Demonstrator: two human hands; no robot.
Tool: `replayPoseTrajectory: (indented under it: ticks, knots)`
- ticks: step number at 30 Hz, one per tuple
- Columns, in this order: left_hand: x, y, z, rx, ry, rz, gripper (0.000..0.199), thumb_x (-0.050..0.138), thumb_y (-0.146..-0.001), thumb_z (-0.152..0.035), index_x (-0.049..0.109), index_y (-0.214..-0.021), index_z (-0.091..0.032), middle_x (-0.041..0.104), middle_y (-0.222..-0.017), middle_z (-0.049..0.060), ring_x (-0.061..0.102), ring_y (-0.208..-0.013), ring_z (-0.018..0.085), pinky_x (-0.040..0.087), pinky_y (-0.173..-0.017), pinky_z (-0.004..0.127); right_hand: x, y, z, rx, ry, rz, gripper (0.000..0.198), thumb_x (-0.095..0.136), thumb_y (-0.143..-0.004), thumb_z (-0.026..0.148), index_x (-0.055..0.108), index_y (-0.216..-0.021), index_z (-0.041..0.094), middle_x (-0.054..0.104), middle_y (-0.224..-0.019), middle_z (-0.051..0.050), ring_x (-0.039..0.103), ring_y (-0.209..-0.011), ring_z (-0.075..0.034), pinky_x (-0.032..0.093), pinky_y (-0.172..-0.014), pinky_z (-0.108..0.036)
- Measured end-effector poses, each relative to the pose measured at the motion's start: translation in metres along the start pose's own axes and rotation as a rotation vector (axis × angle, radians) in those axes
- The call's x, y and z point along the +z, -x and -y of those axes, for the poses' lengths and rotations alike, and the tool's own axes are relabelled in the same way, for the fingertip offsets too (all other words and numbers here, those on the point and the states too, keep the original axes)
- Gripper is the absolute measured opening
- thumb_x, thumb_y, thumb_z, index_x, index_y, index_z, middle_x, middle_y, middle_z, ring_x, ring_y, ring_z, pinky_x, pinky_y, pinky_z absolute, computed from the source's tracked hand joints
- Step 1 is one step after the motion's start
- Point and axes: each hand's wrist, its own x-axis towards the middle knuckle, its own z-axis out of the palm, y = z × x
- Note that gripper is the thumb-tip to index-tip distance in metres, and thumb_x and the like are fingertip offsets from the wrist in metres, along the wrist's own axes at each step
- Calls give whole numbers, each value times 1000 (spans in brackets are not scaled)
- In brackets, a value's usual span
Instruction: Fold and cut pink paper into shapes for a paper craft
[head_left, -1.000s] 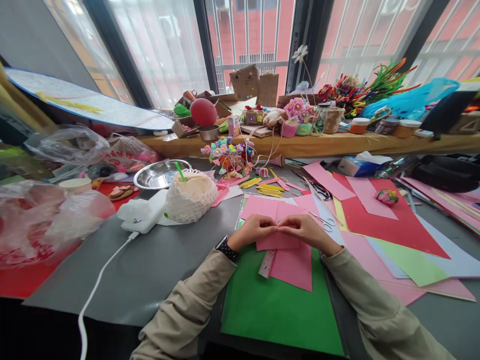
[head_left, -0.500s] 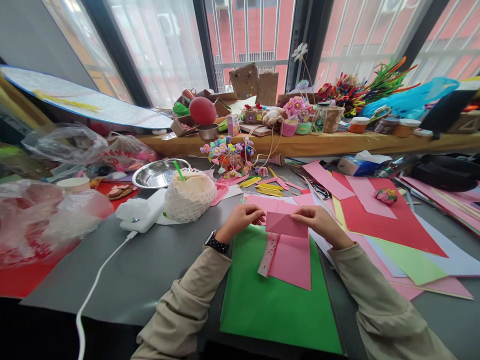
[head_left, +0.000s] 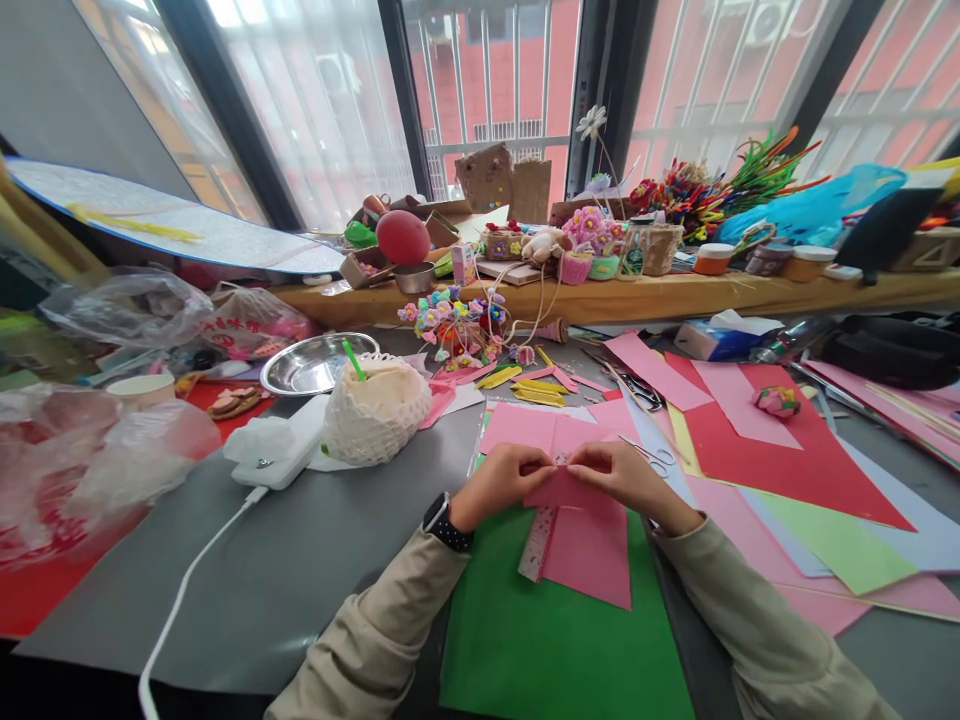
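My left hand (head_left: 510, 480) and my right hand (head_left: 616, 476) pinch the top edge of a small pink paper piece (head_left: 568, 487), fingertips almost meeting at its middle. Beneath it, a larger pink sheet (head_left: 592, 560) lies on a green sheet (head_left: 570, 650). A patterned ruler (head_left: 538, 545) rests slanted along the left side of that pink sheet, its upper end hidden under the held piece. More pink paper (head_left: 517, 428) lies just beyond my hands. To the right of my right hand are scissors (head_left: 660, 460), partly hidden.
A foam-netted coconut (head_left: 379, 410) with a green straw, a metal bowl (head_left: 311, 365) and a white charger (head_left: 281, 445) with a cable stand left. Red paper (head_left: 795, 460) and other coloured sheets spread right. Crocheted flowers (head_left: 454, 325) sit ahead, below a crowded wooden ledge (head_left: 465, 298).
My hands have come together at the middle of the small pink paper, where before they held it at opposite sides. Scissors now show beside my right hand.
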Motion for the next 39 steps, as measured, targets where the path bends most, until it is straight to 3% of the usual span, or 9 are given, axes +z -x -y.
replayPoseTrajectory:
  ticks: [10,21,23,26,29,32,34,39]
  knots:
    - [-4,2,-2,-14,-31,7,30,42,-78,-32,63,-73,-11,57,-59,-1,45,-54,8,31,-50,16,3,0,3,-4,-11,7,21,48,-74,31,62,-73,16,63,-71,-2,54,-66,-13,39,-58,-21]
    - [-11,0,1,-104,68,-183,28,45,-76,-33,65,-78,-13,64,-72,2,50,-59,10,34,-52,17,-16,0,-9,106,-163,-53,25,51,-71,37,62,-70,14,62,-69,-4,56,-65,-15,43,-59,-23]
    - [-13,0,3,-121,71,-208,28,46,-76,-34,64,-78,-12,64,-72,3,50,-60,10,35,-52,17,-20,-1,-15,153,-205,-98,25,53,-69,36,61,-69,13,62,-67,-5,57,-63,-15,45,-59,-25]
    - [-16,0,4,-140,71,-248,28,47,-75,-33,64,-77,-11,63,-72,3,50,-60,10,35,-52,17,-24,-2,-22,220,-246,-275,26,54,-67,38,59,-68,12,62,-64,-6,59,-60,-16,47,-60,-28]
    - [-14,0,3,-133,89,-205,29,46,-75,-33,64,-77,-10,63,-71,4,51,-61,11,36,-53,18,-20,-3,-19,155,-246,-382,29,52,-69,40,59,-76,13,63,-72,-7,59,-68,-17,46,-65,-29]
    - [-8,0,2,-82,121,-104,28,46,-76,-32,63,-78,-10,63,-72,4,51,-63,11,36,-55,17,-9,-3,-7,42,-159,-211,28,53,-69,38,60,-84,16,63,-84,-6,57,-77,-17,44,-69,-27]
    - [-4,-1,2,-57,134,-55,28,45,-76,-32,63,-78,-11,62,-72,3,51,-64,11,36,-55,17,-1,-3,0,6,-89,-89,26,51,-71,39,62,-77,16,64,-78,-4,57,-73,-16,43,-65,-25]
    - [-7,-2,2,-75,133,-82,27,44,-77,-31,63,-78,-11,62,-72,3,51,-64,11,37,-56,18,4,-3,2,6,10,-67,33,43,-76,40,63,-69,16,62,-68,-2,53,-63,-14,38,-54,-23]
